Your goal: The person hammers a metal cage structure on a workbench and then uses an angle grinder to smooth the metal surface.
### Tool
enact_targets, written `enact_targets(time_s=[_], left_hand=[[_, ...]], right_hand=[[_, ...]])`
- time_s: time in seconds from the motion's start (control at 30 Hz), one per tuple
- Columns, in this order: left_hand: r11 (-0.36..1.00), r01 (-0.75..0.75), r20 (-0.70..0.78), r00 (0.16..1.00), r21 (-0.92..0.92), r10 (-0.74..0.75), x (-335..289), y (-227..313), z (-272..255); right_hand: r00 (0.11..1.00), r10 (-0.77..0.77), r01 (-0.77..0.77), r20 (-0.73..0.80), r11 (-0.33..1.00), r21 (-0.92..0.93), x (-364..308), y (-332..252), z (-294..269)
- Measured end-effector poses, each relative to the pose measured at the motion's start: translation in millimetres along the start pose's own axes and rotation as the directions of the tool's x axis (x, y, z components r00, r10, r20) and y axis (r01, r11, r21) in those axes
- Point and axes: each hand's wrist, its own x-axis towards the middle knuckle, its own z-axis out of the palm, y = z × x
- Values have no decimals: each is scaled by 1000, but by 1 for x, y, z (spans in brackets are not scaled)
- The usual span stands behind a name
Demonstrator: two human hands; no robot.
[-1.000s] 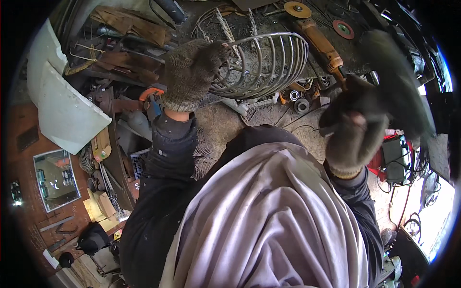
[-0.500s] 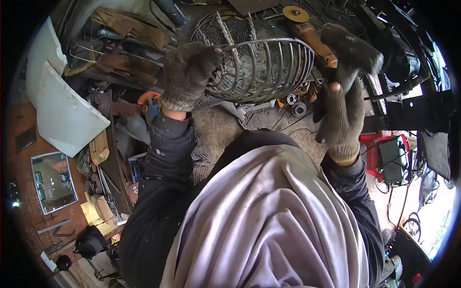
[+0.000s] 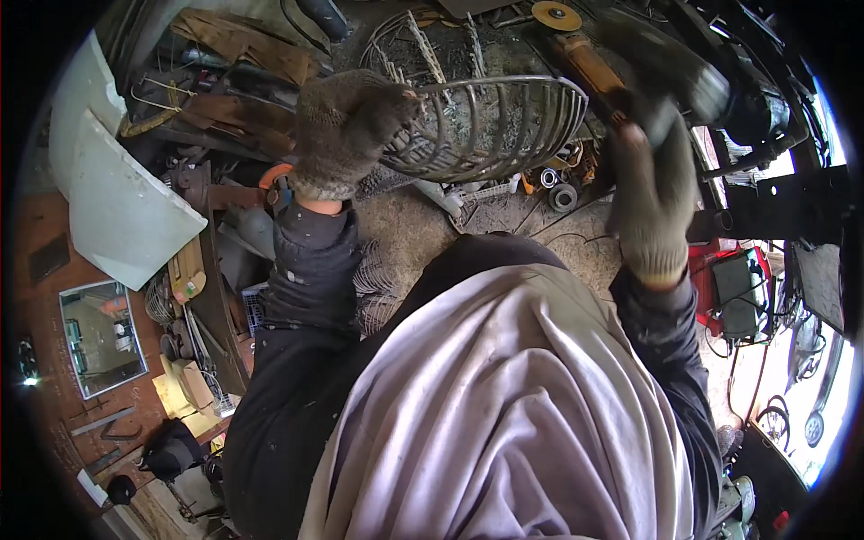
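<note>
My left hand [image 3: 346, 135], in a dirty knitted work glove, is closed on the left end of a curved cage of metal rods [image 3: 560, 117]. The cage lies sideways, with its ribs bowed toward me. My right hand [image 3: 655, 193], also gloved, grips a hammer to the right of the cage, apart from it. Motion smears the hammer's head [image 3: 706, 90], and the glove covers most of its handle. An orange angle grinder [image 3: 589, 65] with a yellow disc lies just beyond, between the cage and the hammer.
Metal rings [image 3: 562, 197] and loose hardware lie below the cage. Twisted metal bars [image 3: 427, 47] stand behind it. White curved panels [image 3: 130, 193] and a brown board with a mirror [image 3: 103, 340] are at the left. A red machine [image 3: 706, 279] stands on the right.
My right hand and the hammer have shifted to the right, away from the cage, and the hammer is more blurred. My left hand has moved slightly left, still gripping the cage, which has tilted a little.
</note>
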Motion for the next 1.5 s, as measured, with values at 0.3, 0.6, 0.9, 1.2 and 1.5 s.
enact_targets(time_s=[0.3, 0.6, 0.9, 1.2, 1.5], left_hand=[[985, 174, 223, 960, 7, -171, 22, -19, -32], [964, -216, 509, 854, 156, 109, 24, -63, -53], [967, -58, 813, 530, -247, 240, 70, -93, -38], [970, -171, 483, 843, -174, 236, 114, -19, -34], [141, 596, 168, 433, -791, -886, -68, -47, 72]], right_hand=[[930, 144, 94, 337, 796, -598, 99, 129, 34], [917, 198, 202, 348, 521, -829, 95, 172, 72], [926, -22, -89, 377, 957, 275, 44, 90, 61], [963, 233, -256, 139, 948, 188, -11, 76, 74], [978, 117, -68, -175, 963, 262, -3, 93, 84]])
